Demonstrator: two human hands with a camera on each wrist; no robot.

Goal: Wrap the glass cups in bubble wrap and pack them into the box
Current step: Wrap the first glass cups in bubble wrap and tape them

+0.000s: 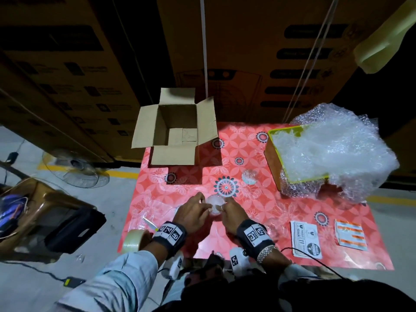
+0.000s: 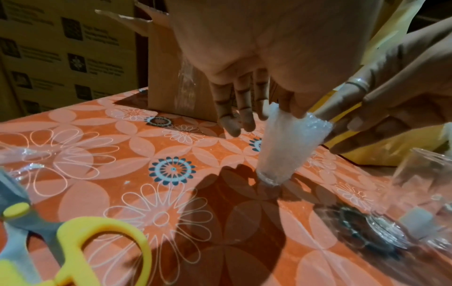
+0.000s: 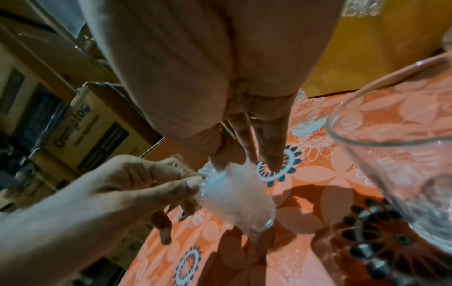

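A glass cup wrapped in bubble wrap stands upright on the red floral table, its clear base showing below the wrap. My left hand pinches the wrap's top edge on the left side. My right hand pinches the same edge from the right. The open cardboard box sits at the table's far left corner. A bare glass stands further back, and another bare glass is close by my right wrist.
A yellow tray heaped with bubble wrap fills the far right. Yellow-handled scissors and a tape roll lie near the left edge. Label sheets lie at the front right. Stacked cartons stand behind the table.
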